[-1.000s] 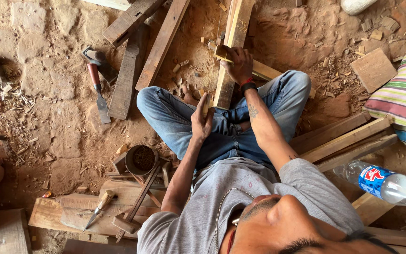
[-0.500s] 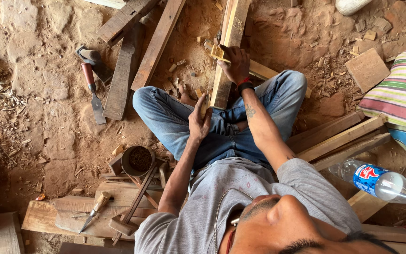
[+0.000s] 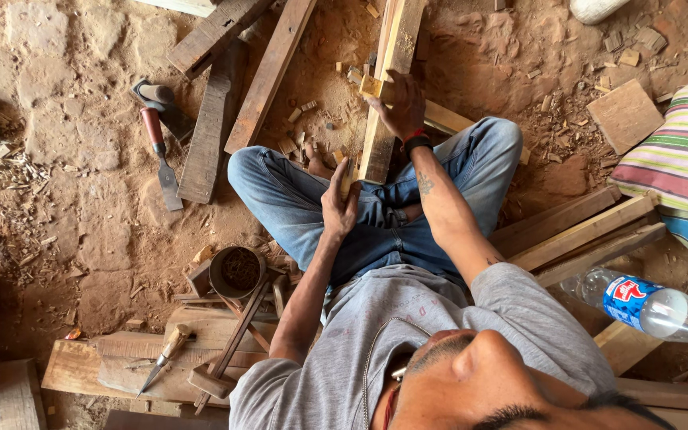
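Reddish dirt floor (image 3: 73, 183) littered with wood chips lies all around you. Your right hand (image 3: 401, 103) presses fingers down on the pale wooden plank (image 3: 392, 72) that runs from your crossed legs outward. Your left hand (image 3: 341, 203) has its grip closed round a slim wooden-handled tool (image 3: 347, 177) beside the plank's near end.

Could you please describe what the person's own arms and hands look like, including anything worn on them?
Both arms are bare below the short sleeves of a grey T-shirt. The right hand has a black band and a thin red band at its wrist, and a small dark tattoo marks that forearm. The left hand wears nothing.
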